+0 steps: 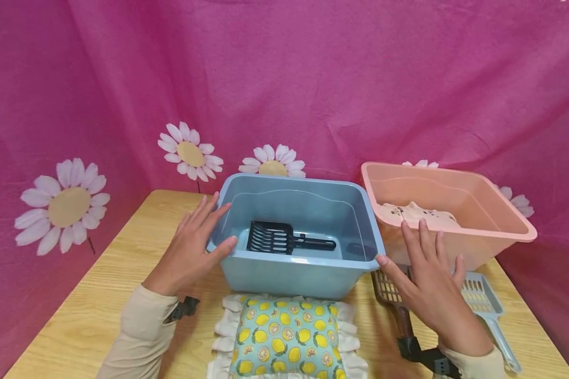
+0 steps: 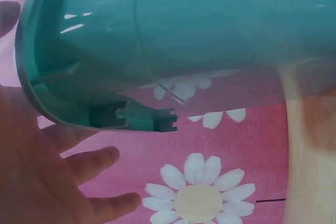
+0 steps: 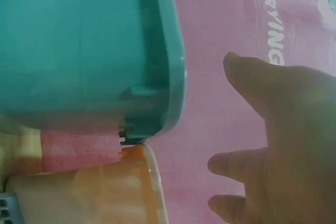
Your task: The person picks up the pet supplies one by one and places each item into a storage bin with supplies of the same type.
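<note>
A blue plastic litter box [image 1: 284,279] stands in the middle of the table, and a black slotted litter scoop [image 1: 270,238] lies on its floor. At its left front corner is my left hand [image 1: 189,250], fingers extended and thumb by the front rim. In the left wrist view, that hand's fingers [image 2: 86,163] reach past the outside of the rim. My right hand [image 1: 429,281] hovers off the right front corner with fingers spread and nothing held. The right wrist view shows its thumb [image 3: 252,80] apart from the box's rim.
To the right stands a pink litter box [image 1: 483,247] with a pale printed item [image 1: 419,215] inside. Partly under my right hand lie a brown scoop [image 1: 386,289] and a grey scoop [image 1: 500,334]. A lemon-print pillow [image 1: 286,339] lies in front. Pink flowered cloth [image 1: 284,79] hangs behind.
</note>
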### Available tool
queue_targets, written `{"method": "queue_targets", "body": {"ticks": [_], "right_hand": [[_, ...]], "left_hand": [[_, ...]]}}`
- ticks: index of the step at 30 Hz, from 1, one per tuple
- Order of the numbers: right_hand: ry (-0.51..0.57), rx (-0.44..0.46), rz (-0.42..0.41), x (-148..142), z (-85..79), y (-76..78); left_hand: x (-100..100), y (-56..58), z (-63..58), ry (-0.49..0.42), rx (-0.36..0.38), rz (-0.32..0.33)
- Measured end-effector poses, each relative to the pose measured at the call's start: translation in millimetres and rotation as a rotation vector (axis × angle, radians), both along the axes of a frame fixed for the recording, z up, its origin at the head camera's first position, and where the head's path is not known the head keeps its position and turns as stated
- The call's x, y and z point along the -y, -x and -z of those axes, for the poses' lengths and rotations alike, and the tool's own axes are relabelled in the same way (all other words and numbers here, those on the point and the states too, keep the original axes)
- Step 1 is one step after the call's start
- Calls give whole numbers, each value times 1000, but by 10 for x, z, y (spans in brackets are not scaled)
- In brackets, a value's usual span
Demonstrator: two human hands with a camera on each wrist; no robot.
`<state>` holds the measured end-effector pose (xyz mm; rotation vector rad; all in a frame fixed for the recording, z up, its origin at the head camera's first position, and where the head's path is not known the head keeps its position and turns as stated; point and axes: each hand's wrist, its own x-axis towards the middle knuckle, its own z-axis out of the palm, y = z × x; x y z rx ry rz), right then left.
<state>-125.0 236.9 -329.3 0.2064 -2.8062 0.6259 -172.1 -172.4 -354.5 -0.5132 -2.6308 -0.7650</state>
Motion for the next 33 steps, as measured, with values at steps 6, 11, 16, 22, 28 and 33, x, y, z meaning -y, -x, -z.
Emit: {"method": "queue_targets", "body": {"ticks": [6, 11, 16, 22, 28, 33], "right_hand": [[-19, 19, 21, -106, 48, -61], [-27, 20, 24, -162, 103, -101], [-34, 33, 31, -193, 183, -150], [-73, 63, 41, -227, 294, -183], [-86, 118, 50, -237, 413, -232], [-92, 159, 57, -212, 497, -270]], "left_hand": [[-34, 26, 31, -25, 22, 15], [-48, 53, 26, -31, 25, 29], [14, 51, 29, -62, 46, 43], [109, 65, 16, -89, 71, 78], [122, 100, 23, -84, 97, 105], [114, 143, 24, -80, 92, 131]]}}
